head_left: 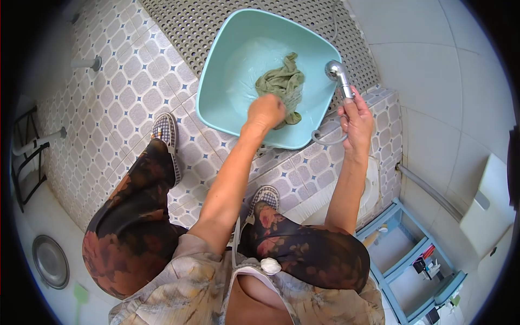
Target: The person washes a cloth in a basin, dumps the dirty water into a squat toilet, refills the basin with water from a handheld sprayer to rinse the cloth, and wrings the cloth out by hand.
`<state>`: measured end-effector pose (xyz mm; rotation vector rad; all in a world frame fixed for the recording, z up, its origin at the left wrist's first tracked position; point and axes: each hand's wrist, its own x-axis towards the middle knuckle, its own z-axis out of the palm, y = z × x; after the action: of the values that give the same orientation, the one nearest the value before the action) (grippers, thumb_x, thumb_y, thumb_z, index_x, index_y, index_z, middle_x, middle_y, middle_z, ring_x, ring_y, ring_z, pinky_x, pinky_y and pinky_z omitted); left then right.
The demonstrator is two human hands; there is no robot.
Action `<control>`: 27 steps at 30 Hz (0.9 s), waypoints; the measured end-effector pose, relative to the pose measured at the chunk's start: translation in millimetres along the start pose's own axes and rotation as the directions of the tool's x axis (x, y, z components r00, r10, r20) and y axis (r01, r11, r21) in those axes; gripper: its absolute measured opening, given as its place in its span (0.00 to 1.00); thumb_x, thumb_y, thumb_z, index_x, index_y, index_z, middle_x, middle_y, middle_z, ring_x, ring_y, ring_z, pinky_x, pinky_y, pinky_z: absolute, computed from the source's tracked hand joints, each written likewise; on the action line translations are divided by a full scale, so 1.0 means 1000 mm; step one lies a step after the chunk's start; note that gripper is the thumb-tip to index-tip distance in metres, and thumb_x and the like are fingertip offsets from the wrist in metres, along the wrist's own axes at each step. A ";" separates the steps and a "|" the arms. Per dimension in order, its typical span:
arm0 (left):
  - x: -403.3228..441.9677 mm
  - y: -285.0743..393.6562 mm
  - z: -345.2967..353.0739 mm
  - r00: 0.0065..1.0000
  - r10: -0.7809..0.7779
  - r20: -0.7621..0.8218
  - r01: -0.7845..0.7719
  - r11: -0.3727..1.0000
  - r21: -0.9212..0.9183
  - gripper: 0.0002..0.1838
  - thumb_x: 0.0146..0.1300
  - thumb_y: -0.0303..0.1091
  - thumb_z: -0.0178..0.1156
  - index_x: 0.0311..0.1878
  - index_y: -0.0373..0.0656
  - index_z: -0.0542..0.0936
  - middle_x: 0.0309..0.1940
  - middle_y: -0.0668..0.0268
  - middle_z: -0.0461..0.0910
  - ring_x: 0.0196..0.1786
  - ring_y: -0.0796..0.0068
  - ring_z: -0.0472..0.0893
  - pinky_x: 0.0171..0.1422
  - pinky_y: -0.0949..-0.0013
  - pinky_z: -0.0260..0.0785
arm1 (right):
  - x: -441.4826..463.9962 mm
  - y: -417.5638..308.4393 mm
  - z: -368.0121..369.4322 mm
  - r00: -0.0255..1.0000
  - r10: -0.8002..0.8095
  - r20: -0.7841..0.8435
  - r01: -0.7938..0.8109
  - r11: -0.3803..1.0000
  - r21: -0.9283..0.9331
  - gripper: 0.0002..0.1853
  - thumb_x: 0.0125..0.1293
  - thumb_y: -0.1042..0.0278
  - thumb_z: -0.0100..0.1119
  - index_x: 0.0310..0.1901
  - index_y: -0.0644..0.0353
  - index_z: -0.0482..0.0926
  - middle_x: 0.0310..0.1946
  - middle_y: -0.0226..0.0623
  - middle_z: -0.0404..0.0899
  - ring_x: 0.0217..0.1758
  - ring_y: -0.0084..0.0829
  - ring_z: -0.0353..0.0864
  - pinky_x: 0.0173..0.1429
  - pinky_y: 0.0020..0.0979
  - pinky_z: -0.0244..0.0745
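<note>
A light blue plastic basin holds a wet, crumpled olive-green cloth and some water. My left hand is inside the basin's near side, slightly blurred, its fingers curled against the lower part of the cloth. Its fingertips are hidden from above. At the basin's right rim, my right hand grips a chrome handheld sprayer, whose head points over the basin. A grey hose loops below that hand. Whether water leaves the sprayer is hard to see.
Under the basin's far side lies a perforated grey mat. Patterned tiles cover the floor. A squat toilet is between the right arm and right leg. A blue shelf rack stands lower right, near a wall pipe.
</note>
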<state>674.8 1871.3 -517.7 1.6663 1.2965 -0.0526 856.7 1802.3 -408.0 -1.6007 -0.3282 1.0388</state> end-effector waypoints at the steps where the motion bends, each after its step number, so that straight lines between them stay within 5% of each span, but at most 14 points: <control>1: 0.001 -0.001 -0.004 0.985 -0.081 -0.155 0.072 0.995 -0.063 0.15 0.57 0.41 0.61 0.39 0.40 0.84 0.37 0.50 0.84 0.44 0.52 0.83 0.50 0.54 0.74 | 0.000 0.000 0.007 1.000 0.004 -0.004 -0.004 1.000 0.018 0.25 0.68 0.73 0.58 0.65 0.68 0.67 0.31 0.31 0.76 0.25 0.13 0.70 0.19 0.13 0.55; 5: 0.020 -0.008 0.000 0.777 -0.137 -0.614 0.109 0.991 -0.084 0.19 0.56 0.42 0.65 0.44 0.37 0.81 0.39 0.48 0.83 0.46 0.49 0.82 0.51 0.52 0.73 | 0.006 0.005 0.017 0.997 -0.044 0.059 0.041 0.997 0.066 0.25 0.67 0.75 0.57 0.65 0.69 0.66 0.35 0.34 0.77 0.26 0.13 0.70 0.20 0.15 0.55; 8: 0.036 -0.008 0.011 0.829 -0.345 -0.440 0.248 0.932 -0.263 0.22 0.54 0.41 0.68 0.46 0.35 0.78 0.40 0.51 0.83 0.45 0.51 0.82 0.50 0.54 0.74 | 0.010 0.006 0.035 0.987 -0.162 -0.005 0.162 0.986 0.026 0.26 0.67 0.76 0.56 0.65 0.70 0.65 0.34 0.33 0.78 0.23 0.12 0.66 0.20 0.15 0.53; 11: 0.045 -0.016 0.022 0.917 -0.398 -0.040 0.343 0.834 -0.431 0.24 0.56 0.40 0.66 0.52 0.36 0.77 0.41 0.55 0.82 0.45 0.62 0.82 0.50 0.64 0.74 | 0.015 0.011 0.038 0.973 -0.231 -0.021 0.231 0.972 0.041 0.26 0.67 0.76 0.56 0.66 0.70 0.64 0.31 0.32 0.78 0.20 0.10 0.63 0.20 0.15 0.52; 14: 0.031 -0.007 0.026 0.991 -0.112 0.073 0.128 0.630 -0.766 0.20 0.55 0.34 0.66 0.50 0.35 0.79 0.39 0.61 0.81 0.43 0.72 0.80 0.48 0.70 0.72 | 0.011 0.011 0.039 0.964 -0.263 -0.034 0.264 0.965 0.013 0.27 0.67 0.76 0.56 0.66 0.70 0.64 0.30 0.31 0.78 0.19 0.10 0.61 0.20 0.15 0.52; 17: 0.033 0.003 0.030 0.966 0.150 -0.211 -0.257 0.644 -0.721 0.13 0.53 0.32 0.62 0.41 0.36 0.79 0.29 0.61 0.77 0.31 0.66 0.76 0.39 0.66 0.69 | 0.001 0.004 0.033 0.989 -0.143 0.042 0.144 0.989 -0.016 0.26 0.67 0.76 0.55 0.66 0.70 0.64 0.30 0.33 0.77 0.20 0.10 0.63 0.20 0.15 0.52; 21: 0.013 0.051 -0.027 0.892 0.254 -0.374 -0.423 0.761 -0.492 0.11 0.53 0.28 0.57 0.40 0.34 0.78 0.31 0.60 0.73 0.34 0.70 0.73 0.37 0.69 0.66 | -0.011 0.000 0.036 0.988 -0.152 -0.007 0.152 0.988 0.010 0.26 0.67 0.76 0.55 0.66 0.70 0.63 0.31 0.34 0.77 0.22 0.10 0.65 0.21 0.14 0.54; 24: 0.012 0.063 -0.049 0.738 0.334 -0.586 -0.649 0.591 -0.480 0.10 0.53 0.27 0.56 0.39 0.34 0.78 0.32 0.61 0.72 0.35 0.71 0.73 0.38 0.70 0.66 | -0.014 -0.008 0.032 0.982 -0.191 -0.004 0.191 0.981 0.038 0.26 0.68 0.76 0.56 0.66 0.69 0.64 0.31 0.34 0.77 0.23 0.11 0.66 0.21 0.13 0.55; 27: -0.006 0.082 -0.083 0.734 0.393 -0.554 -0.674 0.522 -0.523 0.07 0.53 0.25 0.55 0.36 0.34 0.76 0.33 0.64 0.73 0.35 0.75 0.71 0.38 0.72 0.66 | -0.018 -0.020 0.028 0.973 -0.231 0.004 0.231 0.971 0.055 0.25 0.68 0.75 0.56 0.66 0.67 0.65 0.29 0.34 0.77 0.21 0.11 0.65 0.20 0.13 0.54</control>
<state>692.6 1929.5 -418.0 1.3333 0.7949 1.0848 831.4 1814.3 -380.6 -1.4695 -0.4776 0.8701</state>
